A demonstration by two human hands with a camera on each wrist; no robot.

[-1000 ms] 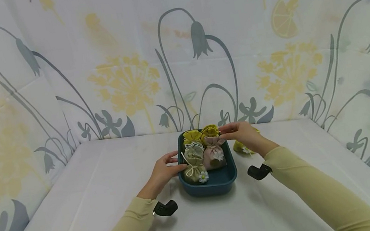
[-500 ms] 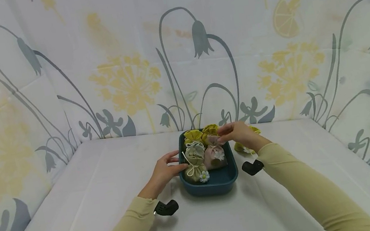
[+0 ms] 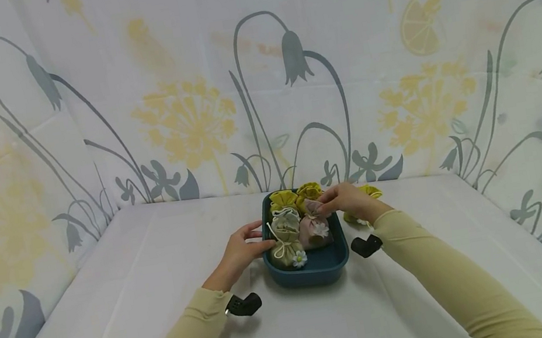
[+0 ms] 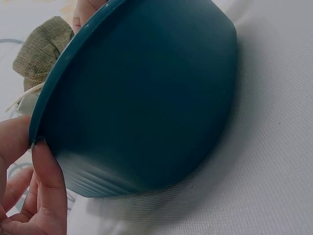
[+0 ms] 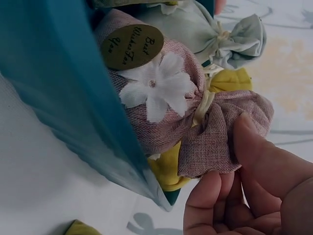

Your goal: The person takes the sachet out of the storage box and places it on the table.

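Note:
A dark teal plastic bin (image 3: 309,277) on the table holds several small drawstring pouches. My left hand (image 3: 241,251) pinches its left rim between thumb and finger, as the left wrist view shows up close. My right hand (image 3: 350,200) pinches the gathered neck of a pink pouch (image 5: 210,147) standing at the bin's right side. That pouch bears a white fabric flower (image 5: 156,85) and a round brown tag (image 5: 132,46). Beside it are an olive-beige pouch (image 3: 284,249) with a daisy, a pale grey-green pouch (image 5: 190,29) and yellow pouches (image 3: 282,198) at the back.
Another yellow pouch (image 3: 371,191) lies on the table right of the bin, partly behind my right hand. White cloth (image 3: 154,240) covers the table, and a flower-printed curtain (image 3: 179,59) rises behind. A black camera (image 3: 366,246) is strapped at each wrist.
My right hand has shifted slightly left and down at the pink pouch's top, its fingers now closed on the gathered cloth. The left hand and bin stay put.

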